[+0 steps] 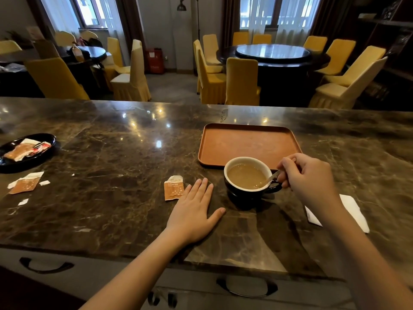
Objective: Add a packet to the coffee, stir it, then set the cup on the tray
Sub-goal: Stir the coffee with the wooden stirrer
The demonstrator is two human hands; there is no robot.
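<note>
A black cup with a white inside (237, 191) stands on the marble counter, filled with milky coffee (245, 175). My right hand (308, 175) pinches the handle of a metal spoon (271, 178) whose bowl dips into the coffee at the cup's right side. My left hand (194, 211) lies flat on the counter, fingers apart, just left of the cup and holding nothing. A torn orange packet (173, 187) lies beside its fingertips. The brown tray (245, 142) sits bare just behind the cup.
A black dish with several packets (42, 153) sits at the far left. Another torn packet (25, 183) and paper scraps lie in front of it. A white napkin (355, 211) lies right of my right forearm. Beyond the counter's far edge stand yellow chairs and round tables.
</note>
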